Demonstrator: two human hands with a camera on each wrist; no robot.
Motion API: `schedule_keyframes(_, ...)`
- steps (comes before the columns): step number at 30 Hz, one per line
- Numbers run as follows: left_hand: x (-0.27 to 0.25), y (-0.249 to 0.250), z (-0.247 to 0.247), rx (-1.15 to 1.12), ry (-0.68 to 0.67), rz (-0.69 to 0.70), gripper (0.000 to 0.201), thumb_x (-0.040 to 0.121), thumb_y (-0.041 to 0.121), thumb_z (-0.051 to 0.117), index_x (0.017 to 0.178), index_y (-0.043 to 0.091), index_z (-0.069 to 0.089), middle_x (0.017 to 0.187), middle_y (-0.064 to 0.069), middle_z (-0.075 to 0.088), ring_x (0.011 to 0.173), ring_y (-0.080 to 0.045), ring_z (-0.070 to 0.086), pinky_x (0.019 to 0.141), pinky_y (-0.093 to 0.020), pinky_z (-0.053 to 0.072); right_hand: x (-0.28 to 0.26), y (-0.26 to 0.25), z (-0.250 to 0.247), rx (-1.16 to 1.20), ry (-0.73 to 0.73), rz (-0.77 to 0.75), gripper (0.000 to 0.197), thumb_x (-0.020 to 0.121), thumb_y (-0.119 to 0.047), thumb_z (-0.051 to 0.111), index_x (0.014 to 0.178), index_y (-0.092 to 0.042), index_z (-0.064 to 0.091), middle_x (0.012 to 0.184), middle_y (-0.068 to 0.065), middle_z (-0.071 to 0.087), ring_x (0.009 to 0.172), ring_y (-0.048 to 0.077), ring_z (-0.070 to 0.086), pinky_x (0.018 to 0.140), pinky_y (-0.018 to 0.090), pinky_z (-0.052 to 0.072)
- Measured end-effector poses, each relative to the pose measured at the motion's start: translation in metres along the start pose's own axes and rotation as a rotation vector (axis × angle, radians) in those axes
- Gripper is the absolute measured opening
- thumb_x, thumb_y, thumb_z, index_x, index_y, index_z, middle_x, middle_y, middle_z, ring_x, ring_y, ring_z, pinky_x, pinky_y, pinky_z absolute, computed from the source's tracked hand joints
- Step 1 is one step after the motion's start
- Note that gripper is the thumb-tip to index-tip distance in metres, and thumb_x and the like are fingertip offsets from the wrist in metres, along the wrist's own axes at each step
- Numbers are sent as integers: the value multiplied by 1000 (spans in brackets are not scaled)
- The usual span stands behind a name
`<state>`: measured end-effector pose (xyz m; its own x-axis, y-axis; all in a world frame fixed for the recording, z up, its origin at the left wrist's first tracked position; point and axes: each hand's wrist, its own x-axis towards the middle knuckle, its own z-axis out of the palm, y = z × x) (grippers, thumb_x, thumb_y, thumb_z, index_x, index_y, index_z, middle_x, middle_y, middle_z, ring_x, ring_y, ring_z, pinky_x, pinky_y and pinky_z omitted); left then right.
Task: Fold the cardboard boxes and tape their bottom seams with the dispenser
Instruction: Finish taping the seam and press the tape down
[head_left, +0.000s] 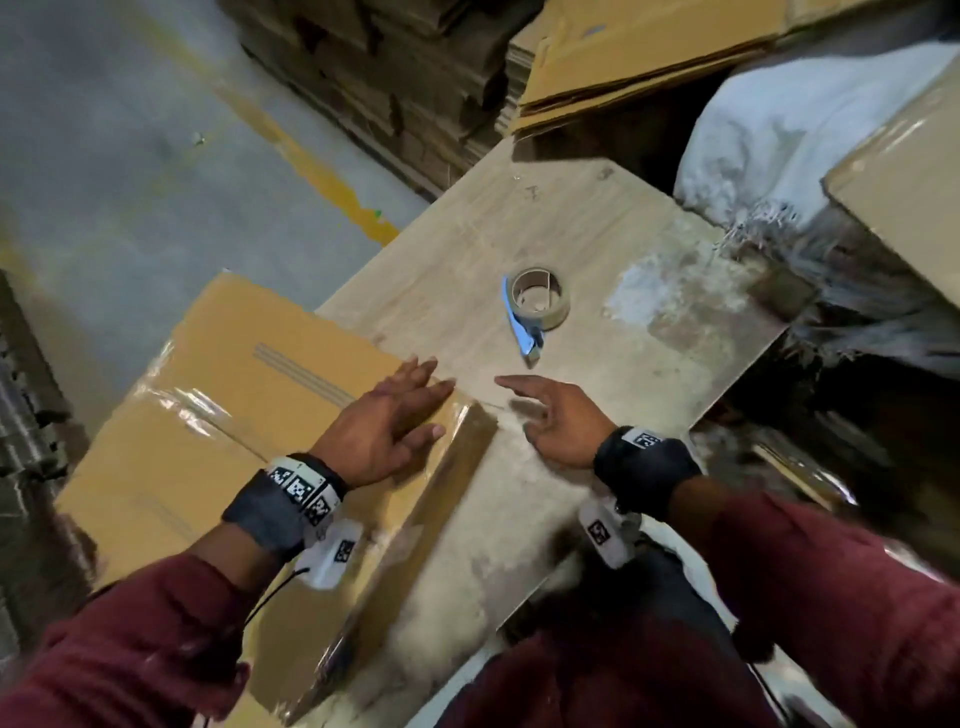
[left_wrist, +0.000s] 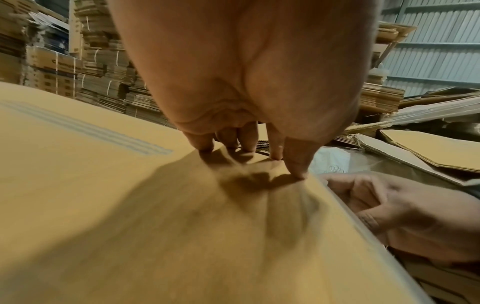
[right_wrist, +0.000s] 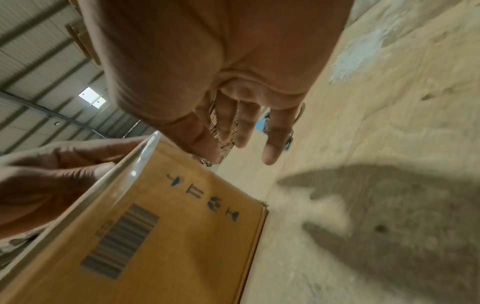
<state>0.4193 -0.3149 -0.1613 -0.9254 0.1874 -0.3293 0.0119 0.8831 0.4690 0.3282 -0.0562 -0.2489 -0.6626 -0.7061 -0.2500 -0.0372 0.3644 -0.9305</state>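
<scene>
A folded brown cardboard box (head_left: 249, 395) stands bottom-up on the worn work table (head_left: 649, 322), with clear tape shining along its seam and over its right edge. My left hand (head_left: 389, 415) lies flat on the box's top near that edge, fingers straight; in the left wrist view the fingertips (left_wrist: 298, 172) press the cardboard (left_wrist: 130, 205). My right hand (head_left: 550, 415) hovers open just right of the box over the table, holding nothing. The tape dispenser (head_left: 535, 306), a blue handle with a nearly spent roll, lies on the table beyond both hands. The right wrist view shows the box's side (right_wrist: 161, 236) with a barcode.
Stacks of flat cardboard (head_left: 415, 78) fill the back, with more sheets (head_left: 649, 57) at the upper right. A white plastic-wrapped bundle (head_left: 789, 135) and another taped box (head_left: 909, 192) sit at the right. Grey floor with a yellow line (head_left: 311, 166) lies to the left.
</scene>
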Motion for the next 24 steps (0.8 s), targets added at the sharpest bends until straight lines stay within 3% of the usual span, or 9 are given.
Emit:
schedule_keyframes(2, -1, 2, 0, 2, -18, -18, 68, 97, 53, 49, 158, 25, 41, 171, -3, 19, 159, -21, 8, 128, -47, 17, -11, 0, 20, 41, 109, 8, 77, 84, 4, 59, 151, -31, 47, 145, -15, 52, 137, 6, 50, 107, 18, 43)
schedule_keyframes(5, 3, 5, -1, 6, -29, -45, 68, 97, 53, 56, 158, 27, 41, 171, -4, 19, 159, -21, 9, 128, -50, 16, -11, 1, 39, 156, 213, -44, 82, 84, 3, 59, 153, -37, 41, 150, -12, 51, 138, 0, 46, 112, 27, 42)
schedule_keyframes(7, 3, 6, 0, 11, -26, -58, 65, 100, 48, 62, 158, 28, 41, 171, -3, 18, 159, -20, 8, 129, -48, 14, -9, 4, 51, 236, 247, -86, 80, 83, 4, 54, 152, -34, 45, 149, -11, 54, 138, 1, 47, 112, 32, 44)
schedule_keyframes(11, 5, 7, 2, 13, -6, -80, 63, 100, 42, 64, 157, 31, 42, 171, 3, 19, 159, -14, 8, 127, -36, 11, -18, 15, 79, 211, 361, -141, 72, 83, 8, 46, 148, -21, 53, 143, -13, 56, 131, -4, 51, 107, 20, 45)
schedule_keyframes(14, 6, 8, 2, 40, 12, -82, 62, 99, 44, 65, 157, 33, 43, 170, 5, 20, 158, -13, 10, 125, -32, 12, -23, 26, 103, 94, 366, -141, 83, 82, 6, 52, 157, -27, 38, 157, -15, 41, 143, 1, 40, 115, 28, 41)
schedule_keyframes(17, 5, 10, 3, 40, 26, -84, 62, 99, 43, 66, 156, 34, 43, 170, 4, 22, 158, -12, 10, 124, -31, 13, -23, 31, 122, -73, 385, -136, 95, 79, -4, 57, 162, -33, 20, 167, -18, 19, 146, 15, 34, 116, 38, 40)
schedule_keyframes(19, 4, 12, 4, 23, 44, -87, 62, 98, 42, 67, 156, 34, 44, 170, 3, 23, 158, -12, 11, 121, -28, 13, -23, 27, 129, -156, 405, -131, 97, 76, -7, 57, 162, -28, 19, 170, -15, 10, 141, 24, 37, 111, 36, 41)
schedule_keyframes(21, 3, 14, 5, 14, 47, -93, 62, 98, 41, 68, 155, 34, 44, 169, 3, 23, 158, -12, 11, 120, -26, 13, -24, 20, 134, -233, 396, -96, 97, 76, -6, 56, 163, -24, 17, 171, -7, 4, 140, 28, 32, 108, 28, 33)
schedule_keyframes(24, 2, 15, 5, 10, 45, -103, 62, 98, 41, 68, 155, 34, 44, 170, 3, 22, 158, -12, 10, 120, -27, 11, -27, 7, 134, -291, 379, -40, 98, 76, -7, 56, 163, -25, 15, 170, 3, 5, 144, 30, 22, 112, 32, 30)
